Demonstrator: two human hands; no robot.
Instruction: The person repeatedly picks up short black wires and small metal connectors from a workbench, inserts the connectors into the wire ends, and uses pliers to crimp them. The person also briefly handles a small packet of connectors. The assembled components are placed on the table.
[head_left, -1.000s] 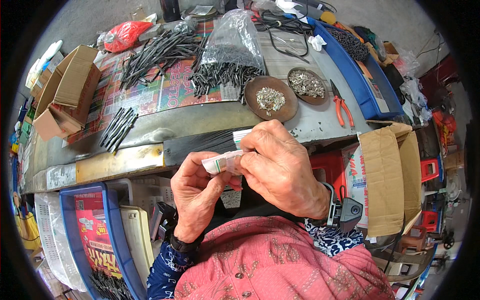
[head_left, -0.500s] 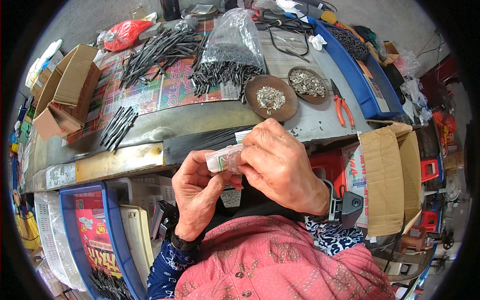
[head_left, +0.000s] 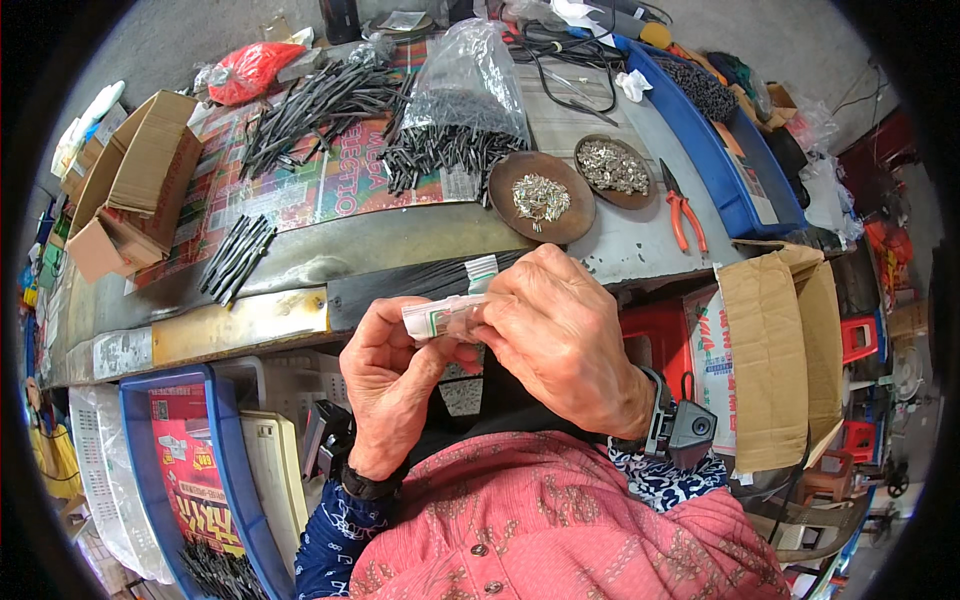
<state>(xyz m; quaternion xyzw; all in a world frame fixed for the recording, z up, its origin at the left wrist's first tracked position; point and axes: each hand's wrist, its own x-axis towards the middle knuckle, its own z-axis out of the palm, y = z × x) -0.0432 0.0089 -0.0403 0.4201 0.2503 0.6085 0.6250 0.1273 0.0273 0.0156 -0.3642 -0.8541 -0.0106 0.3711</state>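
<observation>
In front of my chest, both hands hold a small piece of clear and white plastic wrapping [head_left: 422, 321] with a green stripe. My left hand [head_left: 385, 400] pinches its left end between thumb and fingers. My right hand [head_left: 560, 335] grips the other end, with its fingertips bunched and partly hidden. A striped white and green end [head_left: 481, 268] of plastic sticks up beside the right fingers. Whatever the wrapping contains cannot be made out. Just beyond the right hand, a round brown dish [head_left: 508, 212] bears small shiny metal pieces [head_left: 541, 199].
A second dish of metal pieces [head_left: 613, 166] and red-handled pliers [head_left: 687, 222] lie to the right. Black strips [head_left: 310, 105] and a clear bag [head_left: 470, 75] cover the back. Cardboard boxes [head_left: 160, 165] stand left and right [head_left: 765, 365]. A blue tray [head_left: 225, 440] sits lower left.
The plastic wrapping has shifted slightly left and its striped upper end shows more. My right wrist has turned a little. Both hands keep their grip.
</observation>
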